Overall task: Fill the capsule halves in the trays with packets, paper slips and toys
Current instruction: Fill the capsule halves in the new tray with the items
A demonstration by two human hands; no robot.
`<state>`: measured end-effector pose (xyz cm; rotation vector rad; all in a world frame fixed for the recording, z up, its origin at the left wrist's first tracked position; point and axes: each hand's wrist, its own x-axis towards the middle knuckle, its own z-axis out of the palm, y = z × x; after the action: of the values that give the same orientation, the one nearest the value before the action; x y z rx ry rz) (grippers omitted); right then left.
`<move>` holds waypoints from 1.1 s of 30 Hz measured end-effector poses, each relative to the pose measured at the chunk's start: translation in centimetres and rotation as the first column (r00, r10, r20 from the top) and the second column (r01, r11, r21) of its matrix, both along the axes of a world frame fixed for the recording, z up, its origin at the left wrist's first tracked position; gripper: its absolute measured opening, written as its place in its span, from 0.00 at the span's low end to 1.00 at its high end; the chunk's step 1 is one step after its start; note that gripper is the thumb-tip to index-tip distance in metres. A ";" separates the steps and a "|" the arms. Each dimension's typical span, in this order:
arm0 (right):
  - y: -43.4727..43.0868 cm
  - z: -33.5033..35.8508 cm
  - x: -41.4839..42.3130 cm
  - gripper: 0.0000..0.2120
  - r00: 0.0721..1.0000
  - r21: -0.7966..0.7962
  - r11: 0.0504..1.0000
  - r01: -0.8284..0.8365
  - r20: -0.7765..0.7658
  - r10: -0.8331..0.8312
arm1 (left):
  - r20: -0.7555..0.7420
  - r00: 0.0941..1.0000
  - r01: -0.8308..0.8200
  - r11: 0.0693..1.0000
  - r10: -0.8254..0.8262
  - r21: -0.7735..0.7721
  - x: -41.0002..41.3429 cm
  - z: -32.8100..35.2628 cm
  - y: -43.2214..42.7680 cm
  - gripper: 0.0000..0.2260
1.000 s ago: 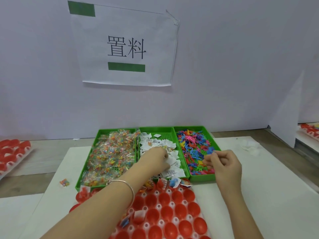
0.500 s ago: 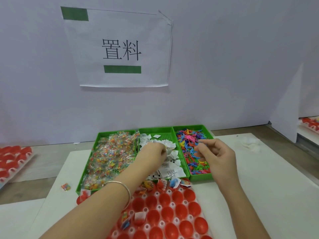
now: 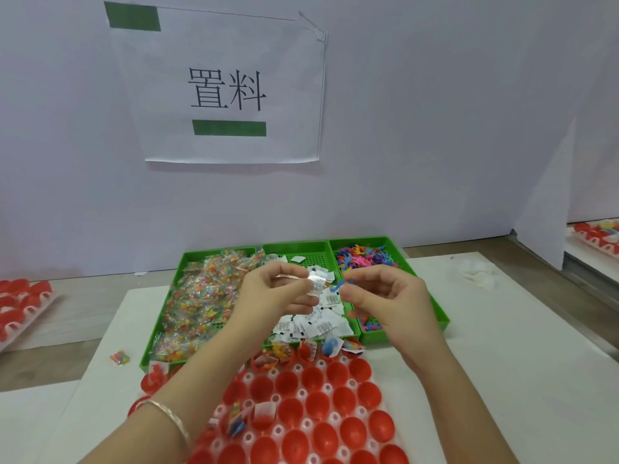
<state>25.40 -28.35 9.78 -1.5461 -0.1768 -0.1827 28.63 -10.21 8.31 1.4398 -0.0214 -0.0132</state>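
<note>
The left hand (image 3: 278, 293) pinched a slip (image 3: 315, 280) and the right hand (image 3: 392, 296) pinched a blue toy (image 3: 336, 289), both over the bins (image 3: 441, 318). The empty halves (image 3: 335, 375) lay below them, toward the person, about equally near to both hands.

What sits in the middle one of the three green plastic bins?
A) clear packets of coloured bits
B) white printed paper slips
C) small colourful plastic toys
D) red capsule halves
B: white printed paper slips fill the middle green plastic bin, between the packets and the toys.
</note>
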 end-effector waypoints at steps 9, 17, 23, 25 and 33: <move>1.6 -0.3 -0.4 0.13 0.999 0.033 0.999 0.043 0.011 -0.044 | 0.064 0.994 0.097 0.993 -0.093 -0.069 -2.7 0.9 -0.8 0.05; 2.8 -0.9 -0.6 0.16 0.995 0.156 0.986 0.052 -0.087 -0.039 | -0.018 0.990 0.127 0.927 -0.143 -0.353 -3.5 1.1 -1.4 0.05; 2.2 -1.0 -0.3 0.17 0.977 0.232 0.969 -0.080 -0.173 0.122 | 0.039 0.997 0.078 0.972 -0.071 -0.220 -3.6 1.2 -1.2 0.09; 1.9 -1.0 -0.2 0.13 0.971 0.189 0.971 -0.147 -0.158 0.178 | 0.053 0.997 0.061 0.988 -0.054 -0.144 -3.4 1.0 -0.8 0.08; 1.3 -1.1 0.3 0.15 0.993 0.226 0.973 0.045 -0.114 -0.020 | 0.198 0.970 -0.212 0.886 0.140 0.412 -0.1 0.3 4.6 0.06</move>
<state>25.71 -27.01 8.68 -1.3267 -0.0400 -0.1373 28.50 -5.65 8.62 1.8806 -0.0225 0.2665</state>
